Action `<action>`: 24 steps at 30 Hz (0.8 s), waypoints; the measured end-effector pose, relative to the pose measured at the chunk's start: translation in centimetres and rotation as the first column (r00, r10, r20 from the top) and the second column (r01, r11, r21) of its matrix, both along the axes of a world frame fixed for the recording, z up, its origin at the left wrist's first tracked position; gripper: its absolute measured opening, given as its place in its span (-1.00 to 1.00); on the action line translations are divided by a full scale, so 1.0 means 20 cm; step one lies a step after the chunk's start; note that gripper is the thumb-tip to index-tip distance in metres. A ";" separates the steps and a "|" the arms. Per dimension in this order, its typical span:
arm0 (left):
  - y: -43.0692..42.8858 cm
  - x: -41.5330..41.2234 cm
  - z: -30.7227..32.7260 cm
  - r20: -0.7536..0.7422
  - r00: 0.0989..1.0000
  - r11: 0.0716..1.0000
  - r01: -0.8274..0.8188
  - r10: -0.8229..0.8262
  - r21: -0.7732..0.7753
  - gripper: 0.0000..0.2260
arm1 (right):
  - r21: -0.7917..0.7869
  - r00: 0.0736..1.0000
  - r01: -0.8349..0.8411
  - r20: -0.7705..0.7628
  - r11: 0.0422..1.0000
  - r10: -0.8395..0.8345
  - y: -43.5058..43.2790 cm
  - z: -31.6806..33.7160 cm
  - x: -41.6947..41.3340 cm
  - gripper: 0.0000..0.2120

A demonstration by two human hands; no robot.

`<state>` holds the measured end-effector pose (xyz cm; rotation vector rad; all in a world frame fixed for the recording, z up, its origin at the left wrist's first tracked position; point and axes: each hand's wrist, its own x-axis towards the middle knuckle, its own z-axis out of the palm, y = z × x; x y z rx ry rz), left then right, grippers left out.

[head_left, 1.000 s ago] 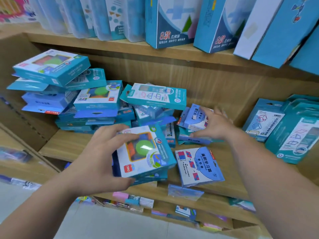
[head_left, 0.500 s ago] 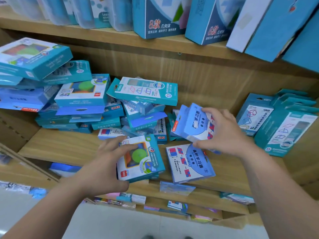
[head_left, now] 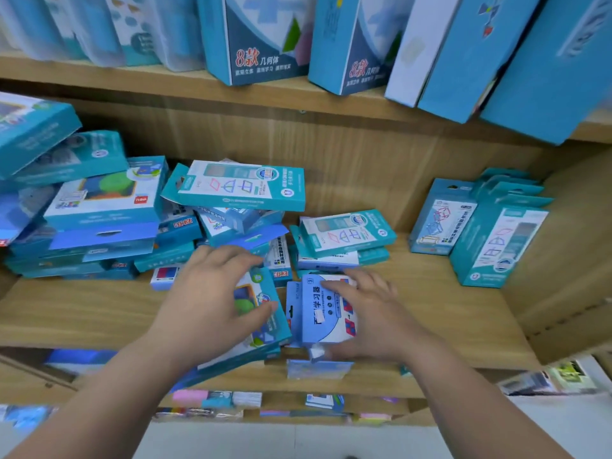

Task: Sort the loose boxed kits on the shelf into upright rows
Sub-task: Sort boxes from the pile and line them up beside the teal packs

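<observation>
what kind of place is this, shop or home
Most likely a stationery or toy shop: the wooden shelf holds many duplicate boxed kits with hang tabs, tall geometry-set boxes stand above, and more packaged goods sit below.

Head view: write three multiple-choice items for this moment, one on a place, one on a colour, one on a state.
1. Where does the light-blue box lie relative to the green-ball box?
A) right of it
B) left of it
C) beneath it

2. The "8" on the upper-shelf boxes is:
A) green
B) red
C) black

3. The teal kits at the shelf's right end:
A) lie flat
B) are piled face down
C) stand upright

Answers:
1 A, it sits beside that box, held by the right hand.
2 B, the digit is printed in red.
3 C, they stand on end in a row.
</observation>
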<state>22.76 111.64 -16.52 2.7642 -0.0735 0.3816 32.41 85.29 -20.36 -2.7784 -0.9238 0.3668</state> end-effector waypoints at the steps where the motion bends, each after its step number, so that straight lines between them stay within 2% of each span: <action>1: -0.03 0.02 0.01 0.022 1.000 1.000 0.000 0.000 -0.007 -0.45 | 0.009 1.000 -0.006 -0.007 1.000 0.006 -0.01 0.01 0.00 0.09; 6: -0.18 0.13 0.02 -0.001 0.999 0.999 0.035 -0.035 -0.033 -0.57 | 0.184 0.995 0.078 0.046 0.980 -0.088 -0.06 0.11 0.17 -0.20; 8: -0.24 0.21 0.02 -0.055 0.997 0.998 0.055 -0.057 -0.038 -0.61 | 0.168 0.989 0.093 0.095 0.981 -0.110 -0.07 0.15 0.31 -0.33; 10: -0.31 0.30 0.03 -0.098 0.993 0.998 0.059 -0.063 -0.038 -0.60 | 0.080 0.988 0.064 0.136 0.995 -0.075 -0.05 0.18 0.45 -0.40; 16: -0.41 0.51 0.02 -0.209 0.978 1.000 0.007 -0.006 0.005 -0.57 | -0.137 0.997 -0.077 0.012 0.988 0.079 0.03 0.21 0.75 -0.11; 18: -0.41 0.50 0.03 -0.148 0.988 0.997 -0.055 0.047 -0.047 -0.64 | -0.147 0.994 -0.109 -0.003 0.983 0.109 0.04 0.20 0.81 -0.07; 20: -0.41 0.46 0.06 0.027 0.990 0.986 -0.135 0.138 -0.093 -0.77 | -0.121 0.993 -0.118 0.011 0.986 0.120 0.03 0.18 0.85 -0.06; 24: -0.36 0.40 0.16 0.405 0.859 0.949 -0.303 0.313 -0.093 -0.81 | -0.036 0.994 -0.094 -0.057 0.995 0.091 0.04 0.15 0.90 0.02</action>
